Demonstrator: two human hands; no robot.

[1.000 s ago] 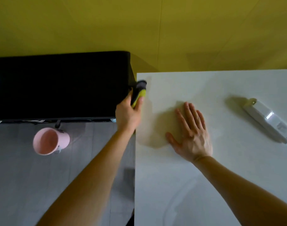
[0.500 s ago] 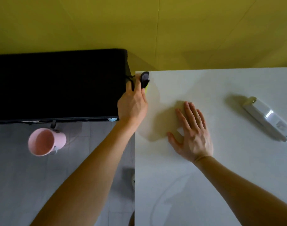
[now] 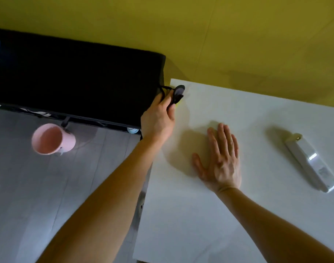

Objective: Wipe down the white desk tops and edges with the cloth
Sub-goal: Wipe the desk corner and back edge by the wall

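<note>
The white desk [image 3: 209, 215] fills the right half of the view. My left hand [image 3: 158, 118] grips a dark grey and yellow-green cloth [image 3: 177, 93] at the desk's far left corner, against the left edge. Most of the cloth is hidden under my fingers. My right hand [image 3: 222, 162] lies flat, fingers spread, on the desk top to the right of the left hand.
A white remote control [image 3: 312, 164] lies on the desk at the right. A black piece of furniture [image 3: 77, 82] stands just left of the desk's corner. A pink cup-shaped bin [image 3: 50, 139] stands on the grey floor. The yellow wall [image 3: 238, 35] runs behind.
My left hand has slid the cloth along the left edge up to the desk's far corner. The right hand has stayed flat in place. The view has tilted.
</note>
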